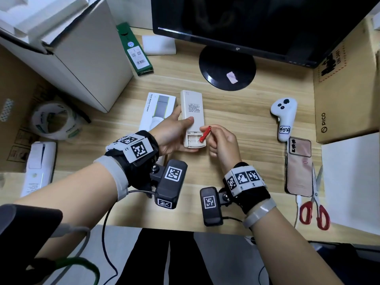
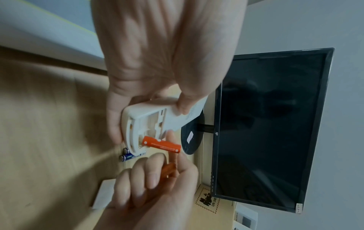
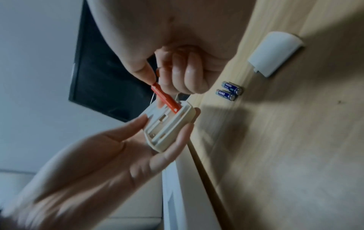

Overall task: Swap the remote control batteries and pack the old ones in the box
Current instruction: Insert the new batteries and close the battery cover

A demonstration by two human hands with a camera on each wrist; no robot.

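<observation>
My left hand grips a white remote held back side up, thumb on its back. Its battery compartment at the near end stands uncovered. My right hand pinches a red-orange battery by its upper end, with the lower end tilted into the compartment. A second orange battery shows between the right hand's curled fingers. Two blue batteries lie side by side on the wooden desk, with the remote's white cover beyond them. A white PICO Motion Tracker box lies under the left hand.
A monitor on a round base stands behind. To the right lie a white controller, a phone and red scissors, beside a cardboard box. A tape roll and a large white box sit left.
</observation>
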